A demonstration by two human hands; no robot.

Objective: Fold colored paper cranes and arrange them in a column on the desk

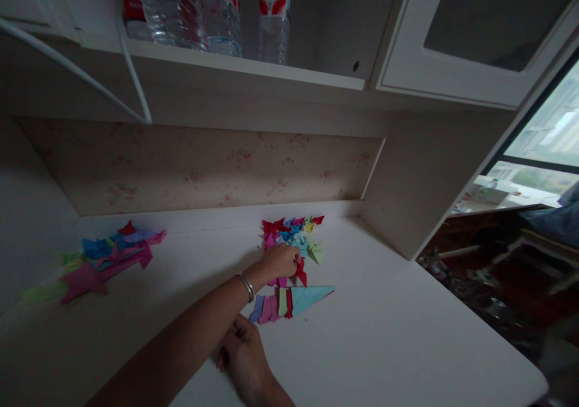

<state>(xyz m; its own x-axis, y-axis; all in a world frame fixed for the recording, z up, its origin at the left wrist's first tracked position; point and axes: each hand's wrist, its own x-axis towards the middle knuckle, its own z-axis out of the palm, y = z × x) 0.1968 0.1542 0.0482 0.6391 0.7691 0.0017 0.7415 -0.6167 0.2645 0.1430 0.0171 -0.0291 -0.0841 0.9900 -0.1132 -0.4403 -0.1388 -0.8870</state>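
Observation:
My left hand, with a silver bangle on its wrist, reaches across to the folded paper pieces. Its fingers are closed at a red origami piece, which shows just below the fingertips. Behind that hand sits a cluster of small colourful origami pieces, partly covered by it. In front lies a row of folded paper pieces in purple, pink, green and red, ending in a light blue pointed piece. My right hand is curled low on the table, partly under my left forearm; what its fingers hold, if anything, is hidden.
More origami, including a pink star, lies on the white table at the left. Plastic bottles stand on the shelf above. A white cable hangs at the upper left. The table's edge runs along the right.

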